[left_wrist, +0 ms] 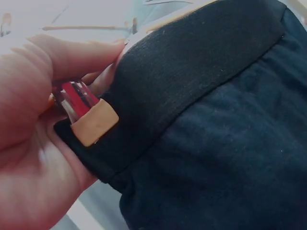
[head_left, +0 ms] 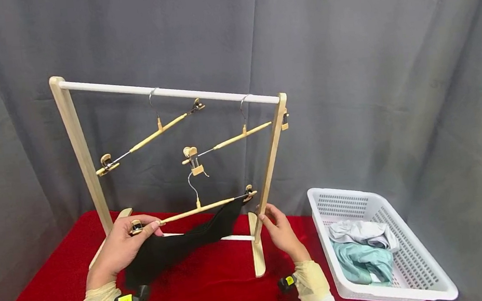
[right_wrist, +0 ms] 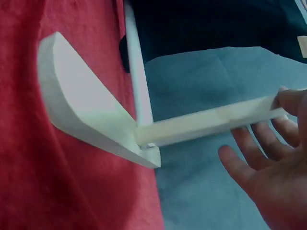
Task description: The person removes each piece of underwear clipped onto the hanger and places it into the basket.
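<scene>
My left hand (head_left: 123,244) grips one end of a clip hanger (head_left: 199,210), its thumb along the bar. A black garment (head_left: 164,255) with a wide waistband hangs from this hanger, sloping up to the far clip (head_left: 249,193). In the left wrist view, the near clip (left_wrist: 96,123) bites the waistband's corner inside the palm. The hanger's metal hook stands free below the rack's top rail. My right hand (head_left: 285,233) holds the right post (head_left: 270,162) of a small wooden rack low down, thumb on one side and fingers on the other in the right wrist view (right_wrist: 273,158).
Two bare clip hangers, one at left (head_left: 158,132) and one at right (head_left: 244,134), hang from the white rail (head_left: 108,88). A white basket (head_left: 422,268) with white and teal cloths stands at right. Red cloth (head_left: 220,298) covers the table; a grey curtain (head_left: 346,63) hangs behind.
</scene>
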`<state>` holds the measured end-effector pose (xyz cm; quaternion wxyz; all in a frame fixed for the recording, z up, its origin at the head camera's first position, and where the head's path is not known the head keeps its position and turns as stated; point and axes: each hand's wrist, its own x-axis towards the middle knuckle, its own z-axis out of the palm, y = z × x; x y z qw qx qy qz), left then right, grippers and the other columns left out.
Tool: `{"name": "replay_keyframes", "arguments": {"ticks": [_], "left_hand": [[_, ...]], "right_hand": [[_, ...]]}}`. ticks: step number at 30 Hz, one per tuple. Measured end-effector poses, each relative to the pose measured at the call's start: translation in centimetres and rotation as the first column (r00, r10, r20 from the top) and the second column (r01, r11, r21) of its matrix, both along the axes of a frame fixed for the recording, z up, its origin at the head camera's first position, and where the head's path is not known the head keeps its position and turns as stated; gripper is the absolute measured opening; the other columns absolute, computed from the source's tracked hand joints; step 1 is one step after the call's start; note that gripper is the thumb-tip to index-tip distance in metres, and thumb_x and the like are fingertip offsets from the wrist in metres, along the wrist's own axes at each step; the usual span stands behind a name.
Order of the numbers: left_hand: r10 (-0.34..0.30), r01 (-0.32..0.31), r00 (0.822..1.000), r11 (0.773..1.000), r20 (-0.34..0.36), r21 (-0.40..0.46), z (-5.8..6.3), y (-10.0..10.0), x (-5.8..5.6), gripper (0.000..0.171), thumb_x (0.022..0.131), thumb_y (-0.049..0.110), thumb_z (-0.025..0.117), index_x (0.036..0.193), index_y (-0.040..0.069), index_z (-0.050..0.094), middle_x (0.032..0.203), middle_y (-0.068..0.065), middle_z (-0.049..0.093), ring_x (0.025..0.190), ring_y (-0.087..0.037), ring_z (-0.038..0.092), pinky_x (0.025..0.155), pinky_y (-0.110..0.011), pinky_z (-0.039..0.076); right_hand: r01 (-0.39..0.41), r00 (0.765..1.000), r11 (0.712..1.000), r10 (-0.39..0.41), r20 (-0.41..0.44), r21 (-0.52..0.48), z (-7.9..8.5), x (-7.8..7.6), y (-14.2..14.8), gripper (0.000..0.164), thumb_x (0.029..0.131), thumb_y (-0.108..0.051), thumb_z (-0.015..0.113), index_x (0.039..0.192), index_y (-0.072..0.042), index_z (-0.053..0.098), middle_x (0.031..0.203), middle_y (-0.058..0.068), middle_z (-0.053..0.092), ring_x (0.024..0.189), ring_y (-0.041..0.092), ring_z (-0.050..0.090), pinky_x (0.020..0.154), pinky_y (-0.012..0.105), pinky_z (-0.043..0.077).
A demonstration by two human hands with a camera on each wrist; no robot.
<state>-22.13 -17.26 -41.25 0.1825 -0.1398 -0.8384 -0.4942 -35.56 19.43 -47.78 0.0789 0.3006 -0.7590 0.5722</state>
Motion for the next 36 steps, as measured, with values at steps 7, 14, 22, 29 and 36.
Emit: {"name": "replay_keyframes", "arguments": {"ticks": [7, 14, 22, 29, 36], "left_hand": [[-0.090, 0.089, 0.996, 0.995, -0.016, -0.049, 0.9, 0.7, 0.4, 0.013, 0.087, 0.031, 0.060, 0.091, 0.021, 0.068, 0.081, 0.004, 0.067, 0.084, -0.016, 0.059, 0.074, -0.034, 0.048], [-0.177, 0.177, 0.984, 0.984, -0.034, -0.022, 1.6, 1.4, 0.5, 0.016, 0.086, 0.029, 0.061, 0.097, 0.019, 0.068, 0.083, 0.003, 0.068, 0.080, -0.017, 0.062, 0.077, -0.032, 0.050], [-0.206, 0.206, 0.978, 0.978, -0.037, -0.012, 1.5, 2.5, 0.2, 0.016, 0.086, 0.028, 0.062, 0.097, 0.019, 0.068, 0.082, 0.004, 0.068, 0.081, -0.017, 0.061, 0.075, -0.034, 0.050], [-0.216, 0.217, 0.976, 0.976, -0.039, 0.025, 1.5, 3.1, 0.0, 0.016, 0.085, 0.023, 0.063, 0.098, 0.016, 0.068, 0.083, 0.002, 0.068, 0.081, -0.018, 0.061, 0.074, -0.032, 0.050], [-0.247, 0.250, 0.968, 0.966, -0.048, 0.060, 1.6, 3.4, 0.2, 0.020, 0.085, 0.022, 0.063, 0.100, 0.009, 0.068, 0.084, -0.002, 0.069, 0.078, -0.020, 0.062, 0.075, -0.031, 0.051]], "right_hand": [[-0.048, 0.999, 0.991, 0.047, 0.008, 0.125, 1.5, 0.9, 1.1, 0.032, 0.094, -0.008, 0.047, 0.124, 0.001, 0.050, 0.118, 0.021, 0.058, 0.110, 0.032, 0.054, 0.093, 0.047, 0.042], [0.049, 0.995, 0.974, -0.030, -0.091, 0.219, 5.8, 3.6, 3.0, 0.022, 0.091, -0.005, 0.050, 0.111, -0.002, 0.059, 0.105, 0.012, 0.064, 0.096, 0.026, 0.060, 0.085, 0.040, 0.048], [0.155, 0.977, 0.973, -0.125, -0.172, 0.173, 9.5, 7.2, 4.3, 0.028, 0.096, -0.015, 0.044, 0.118, -0.006, 0.057, 0.112, 0.008, 0.062, 0.101, 0.018, 0.058, 0.091, 0.043, 0.044], [0.206, 0.960, 0.937, -0.138, -0.242, 0.281, 9.3, 8.1, 4.5, 0.046, 0.091, -0.036, 0.052, 0.134, -0.024, 0.044, 0.128, -0.001, 0.053, 0.108, 0.013, 0.053, 0.092, 0.040, 0.045], [0.271, 0.927, 0.912, -0.160, -0.339, 0.309, 9.6, 9.1, 4.7, 0.053, 0.087, -0.041, 0.057, 0.136, -0.029, 0.043, 0.121, -0.005, 0.054, 0.107, 0.013, 0.052, 0.093, 0.042, 0.043]]}}
